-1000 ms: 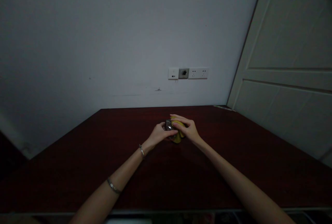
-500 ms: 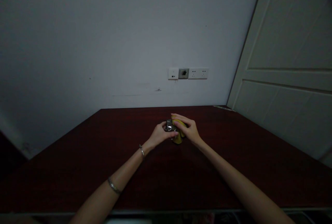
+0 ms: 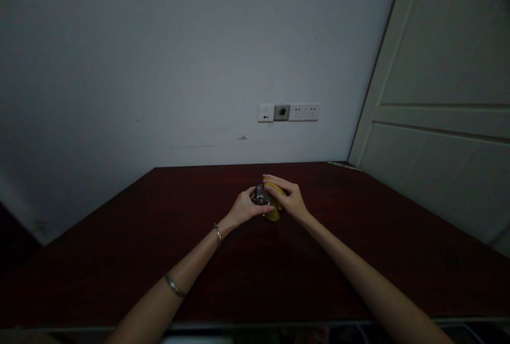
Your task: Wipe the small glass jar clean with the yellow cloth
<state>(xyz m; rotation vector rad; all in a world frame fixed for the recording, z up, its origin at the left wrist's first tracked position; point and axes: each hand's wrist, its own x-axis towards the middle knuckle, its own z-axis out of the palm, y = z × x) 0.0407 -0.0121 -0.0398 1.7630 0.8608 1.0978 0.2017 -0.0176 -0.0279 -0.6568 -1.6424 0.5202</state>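
Both my hands meet over the middle of a dark red table [image 3: 119, 259]. My left hand [image 3: 244, 208] is closed round a small shiny metal object [image 3: 261, 196], thumb on its near side. My right hand [image 3: 290, 199] is closed on a yellow cloth [image 3: 274, 213], pressing it against the right side and top of the metal object. Most of the cloth is hidden under the fingers; a fold hangs just below them. The room is dim and the metal object's exact shape is hard to make out.
A grey wall stands behind the table with a row of wall sockets [image 3: 288, 112] above its far edge. A pale panelled door [image 3: 438, 115] is at the right, close to the table's right edge. Two bracelets [image 3: 217, 231] are on my left forearm.
Almost nothing has moved. My right fingers and the yellow cloth have shifted very slightly over the metal object; both arms stay in place.
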